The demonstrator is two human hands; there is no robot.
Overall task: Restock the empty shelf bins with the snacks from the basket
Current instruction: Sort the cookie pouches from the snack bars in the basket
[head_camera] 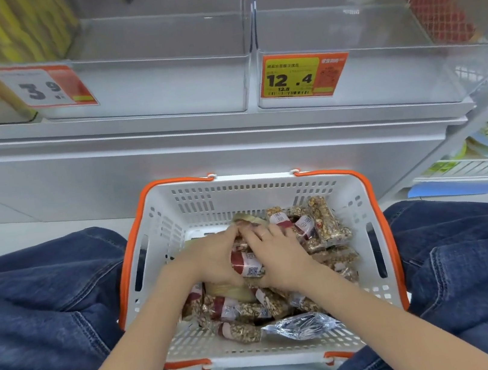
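Retail shop aisle: clear shelf bins (157, 80) with orange price tags (304, 75), white shopping basket (238, 195) with orange handles, packaged snacks (327, 223) inside.

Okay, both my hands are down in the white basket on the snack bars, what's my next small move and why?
Probably lift that handful up to the clear empty shelf bin ahead. Your left hand and right hand are curled round red-labelled nut bars in the white orange-rimmed plastic basket, and the bin holds nothing yet.
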